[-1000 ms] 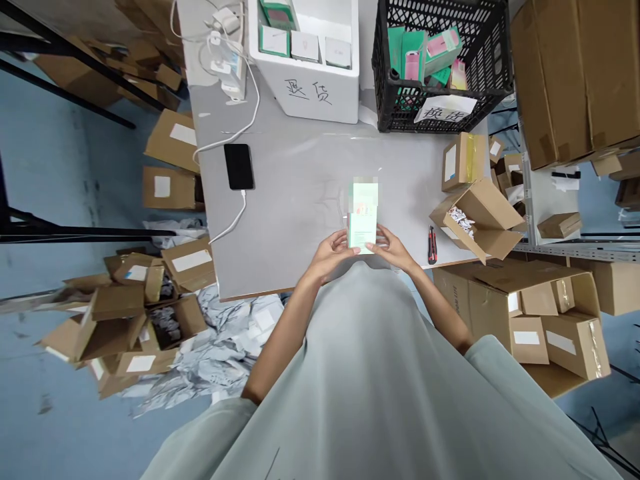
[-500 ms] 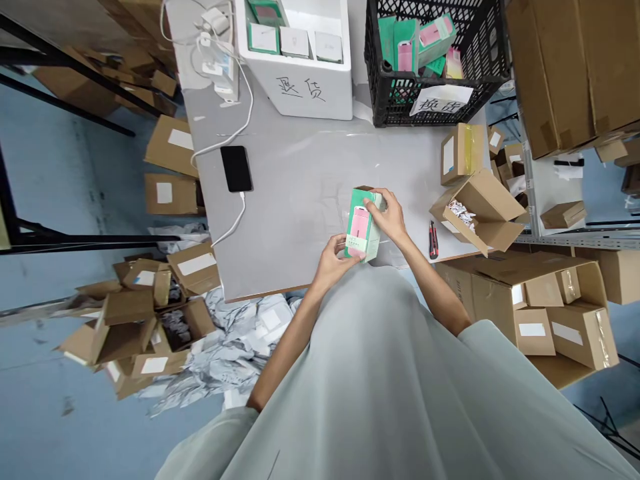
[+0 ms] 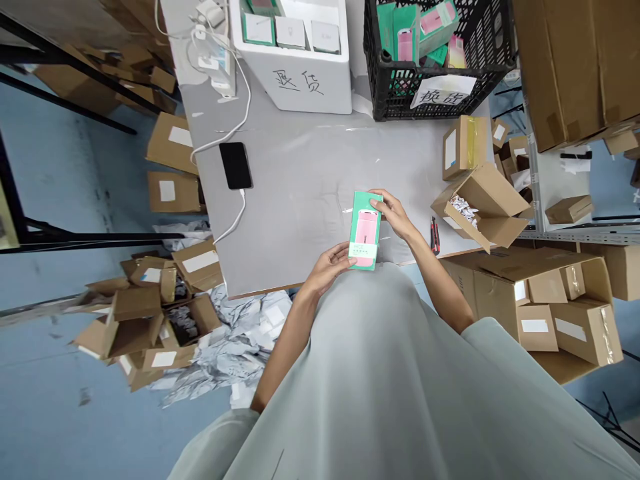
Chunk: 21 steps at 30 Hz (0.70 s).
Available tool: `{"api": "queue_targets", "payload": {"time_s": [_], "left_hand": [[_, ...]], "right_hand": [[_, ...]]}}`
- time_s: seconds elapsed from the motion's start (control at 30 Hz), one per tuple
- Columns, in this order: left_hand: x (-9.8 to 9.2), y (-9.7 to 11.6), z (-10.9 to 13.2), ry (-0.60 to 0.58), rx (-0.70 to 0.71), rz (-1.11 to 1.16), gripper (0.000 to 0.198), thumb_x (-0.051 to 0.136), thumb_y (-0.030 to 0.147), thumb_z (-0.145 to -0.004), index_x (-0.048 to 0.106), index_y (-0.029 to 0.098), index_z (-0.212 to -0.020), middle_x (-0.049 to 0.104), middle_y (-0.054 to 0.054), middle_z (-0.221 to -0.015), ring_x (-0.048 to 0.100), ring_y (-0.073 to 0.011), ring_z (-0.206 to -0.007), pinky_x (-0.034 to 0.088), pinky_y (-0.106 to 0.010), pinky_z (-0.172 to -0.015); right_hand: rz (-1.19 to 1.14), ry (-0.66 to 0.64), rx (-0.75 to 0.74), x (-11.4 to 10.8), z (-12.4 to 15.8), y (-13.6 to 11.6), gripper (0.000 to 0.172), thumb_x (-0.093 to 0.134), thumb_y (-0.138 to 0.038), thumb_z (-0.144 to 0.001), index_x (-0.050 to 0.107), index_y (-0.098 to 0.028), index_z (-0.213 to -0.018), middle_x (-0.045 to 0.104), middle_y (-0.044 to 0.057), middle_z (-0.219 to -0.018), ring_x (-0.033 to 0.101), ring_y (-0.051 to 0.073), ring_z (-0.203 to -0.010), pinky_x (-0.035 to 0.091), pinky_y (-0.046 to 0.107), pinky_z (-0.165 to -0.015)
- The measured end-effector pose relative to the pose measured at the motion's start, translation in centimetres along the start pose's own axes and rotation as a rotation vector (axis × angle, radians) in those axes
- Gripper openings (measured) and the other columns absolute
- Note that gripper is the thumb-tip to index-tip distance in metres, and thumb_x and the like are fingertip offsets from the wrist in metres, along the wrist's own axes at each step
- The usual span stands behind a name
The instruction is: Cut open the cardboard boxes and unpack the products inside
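A small green product box [image 3: 366,230] with a pink picture on its front is held over the table's near edge, its printed face toward me. My right hand [image 3: 393,212] grips its upper right corner, thumb on the front. At the lower left, my left hand [image 3: 330,267] holds the bottom of the box, fingers partly behind it. Similar green boxes [image 3: 406,41] lie in a black plastic crate [image 3: 400,100] at the back. A white foam bin [image 3: 315,87] beside it holds several more boxes.
On the grey table [image 3: 295,173] lie a black phone [image 3: 235,166] on a white cable, a power strip [image 3: 220,67] and a red utility knife [image 3: 435,235]. An open carton [image 3: 485,207] with crumpled paper sits at the right edge. Cartons and a heap of plastic wrapping [image 3: 225,340] cover the floor at left.
Between my hands the box has turned: its side panel showed before, and now its printed front faces me squarely. The view has shifted slightly.
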<state>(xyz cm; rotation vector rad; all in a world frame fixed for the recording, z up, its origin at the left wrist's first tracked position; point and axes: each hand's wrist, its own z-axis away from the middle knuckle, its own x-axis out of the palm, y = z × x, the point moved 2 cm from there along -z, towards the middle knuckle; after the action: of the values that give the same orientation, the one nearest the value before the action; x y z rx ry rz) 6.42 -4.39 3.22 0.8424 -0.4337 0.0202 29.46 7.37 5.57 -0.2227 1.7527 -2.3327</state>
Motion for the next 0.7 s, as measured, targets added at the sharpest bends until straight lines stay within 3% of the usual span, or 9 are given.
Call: {"api": "queue_targets", "payload": {"time_s": [0.13,0.27,0.4,0.53,0.6,0.7], "left_hand": [[0.1,-0.2,0.3,0.010,-0.002,-0.028,0.086,0.105,0.061,-0.065,0.076,0.024,-0.137,0.082,-0.016,-0.136,0.079,-0.0385,-0.125,0.067,-0.050,-0.104],[0.2,-0.6,0.0,0.046,0.039,-0.071,0.090,0.104,0.066,-0.064,0.073,0.022,-0.137,0.082,-0.017,-0.135,0.078,-0.0382,-0.126,0.066,-0.051,-0.106],[0.8,-0.6,-0.3,0.213,0.168,-0.222,0.083,0.102,0.059,-0.067,0.070,0.022,-0.134,0.081,-0.014,-0.134,0.077,-0.0348,-0.129,0.065,-0.046,-0.105],[2.1,0.0,0.2,0.411,0.283,-0.458,0.078,0.099,0.052,-0.072,0.066,0.025,-0.138,0.078,-0.012,-0.136,0.074,-0.0328,-0.128,0.066,-0.040,-0.092],[2.5,0.2,0.6,0.428,0.316,-0.506,0.078,0.099,0.051,-0.073,0.065,0.027,-0.139,0.076,-0.012,-0.140,0.072,-0.0331,-0.132,0.066,-0.040,-0.092],[2.2,0.6,0.9,0.368,0.314,-0.442,0.072,0.096,0.055,-0.077,0.066,0.027,-0.136,0.074,-0.012,-0.144,0.071,-0.0343,-0.137,0.066,-0.040,-0.091]], "right_hand": [[0.014,-0.006,0.007,-0.3,0.0,0.4,0.061,0.074,-0.078,-0.092,0.074,-0.030,-0.129,0.073,0.002,-0.112,0.070,0.024,-0.107,0.063,0.036,-0.089],[0.064,-0.003,-0.043,-0.6,-0.2,0.3,0.059,0.073,-0.077,-0.094,0.075,-0.028,-0.127,0.075,0.006,-0.122,0.069,0.026,-0.116,0.061,0.041,-0.103],[0.128,0.060,-0.106,-0.3,-0.4,0.1,0.065,0.080,-0.079,-0.089,0.074,-0.030,-0.132,0.071,0.009,-0.146,0.066,0.030,-0.135,0.059,0.046,-0.116],[0.170,0.178,-0.142,0.6,-0.5,0.0,0.082,0.086,-0.079,-0.085,0.064,-0.031,-0.149,0.069,0.011,-0.151,0.062,0.033,-0.143,0.054,0.050,-0.122],[0.206,0.245,-0.145,0.8,-0.7,0.2,0.082,0.083,-0.080,-0.087,0.063,-0.031,-0.150,0.068,0.011,-0.152,0.062,0.033,-0.143,0.052,0.051,-0.124],[0.206,0.257,-0.147,0.7,-0.8,0.6,0.070,0.075,-0.084,-0.091,0.071,-0.029,-0.134,0.071,0.010,-0.144,0.064,0.032,-0.139,0.055,0.047,-0.120]]}}
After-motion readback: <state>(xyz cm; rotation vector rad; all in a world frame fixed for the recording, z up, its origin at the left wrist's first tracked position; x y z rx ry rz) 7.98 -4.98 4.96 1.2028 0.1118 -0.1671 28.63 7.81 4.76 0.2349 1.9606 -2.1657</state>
